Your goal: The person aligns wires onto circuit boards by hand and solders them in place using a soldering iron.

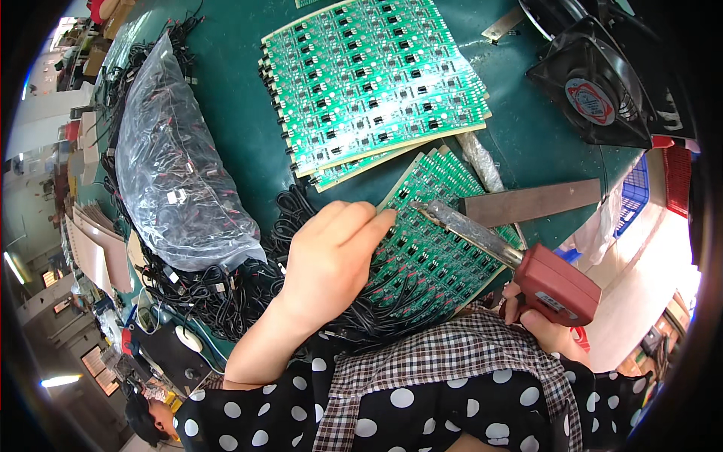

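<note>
My right hand [546, 329] grips the red body of a soldering gun [559, 282]. Its grey metal barrel points left, with the tip over a green circuit board panel [444, 260]. My left hand [331, 252] is closed in a pinch at the panel's left side, close to that tip; what the fingers hold is hidden. Several black cables [392, 297] with reddish wire ends lie along the panel's lower left part. Across the panel's right edge rests a flat brown metal bar [531, 202].
A large stack of circuit board panels [369, 83] lies beyond my hands. To the left, a clear plastic bag [177, 166] of cables sits on a heap of black cables [218, 305]. A black fan [591, 94] stands far right, near a blue basket [633, 196]. A person [151, 414] appears lower left.
</note>
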Motion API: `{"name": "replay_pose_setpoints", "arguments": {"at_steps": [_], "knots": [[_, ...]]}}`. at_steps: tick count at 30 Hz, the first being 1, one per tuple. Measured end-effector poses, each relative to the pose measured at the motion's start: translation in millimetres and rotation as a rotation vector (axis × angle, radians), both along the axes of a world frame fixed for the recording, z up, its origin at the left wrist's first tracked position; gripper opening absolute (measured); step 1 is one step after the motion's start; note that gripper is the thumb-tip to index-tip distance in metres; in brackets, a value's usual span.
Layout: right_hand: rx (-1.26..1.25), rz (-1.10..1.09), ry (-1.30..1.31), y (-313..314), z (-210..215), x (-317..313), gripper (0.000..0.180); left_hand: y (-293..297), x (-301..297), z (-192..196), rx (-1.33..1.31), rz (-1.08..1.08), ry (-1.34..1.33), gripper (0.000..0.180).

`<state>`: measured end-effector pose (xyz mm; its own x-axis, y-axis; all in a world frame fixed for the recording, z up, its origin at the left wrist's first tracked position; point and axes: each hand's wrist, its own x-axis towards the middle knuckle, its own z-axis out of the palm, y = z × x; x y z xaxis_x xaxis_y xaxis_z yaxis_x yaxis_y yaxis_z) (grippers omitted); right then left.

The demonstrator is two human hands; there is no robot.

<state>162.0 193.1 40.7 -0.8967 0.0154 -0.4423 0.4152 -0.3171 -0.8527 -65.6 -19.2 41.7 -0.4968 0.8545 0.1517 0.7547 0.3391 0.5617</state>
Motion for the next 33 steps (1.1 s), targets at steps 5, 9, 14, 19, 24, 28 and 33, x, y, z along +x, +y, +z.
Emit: {"name": "replay_pose_setpoints", "arguments": {"at_steps": [5, 9, 14, 19, 24, 28, 33], "knots": [[-0.02, -0.041, -0.023, -4, 5, -2, 0.063, -1, -1, -3, 0.002, -0.062, 0.127, 0.035], [-0.022, 0.013, -0.075, 0, 11, -14, 0.061, -1, 0, -4, 0.005, -0.063, 0.139, 0.036], [0.02, 0.002, -0.053, -3, 3, -4, 0.064, -3, 0, -4, 0.006, -0.065, 0.146, 0.036], [0.222, 0.07, -0.053, 0, 0, 2, 0.064, -3, 4, -7, -0.022, -0.079, 0.263, 0.036], [0.092, 0.008, -0.086, -4, 2, 0, 0.061, -2, 5, -7, -0.043, -0.107, 0.341, 0.035], [0.091, 0.133, -0.046, 1, 14, -18, 0.065, -1, 5, -5, -0.08, -0.114, 0.394, 0.033], [-0.038, -0.089, -0.157, -4, 17, -2, 0.074, 1, 6, -1, -0.091, -0.118, 0.394, 0.033]]}}
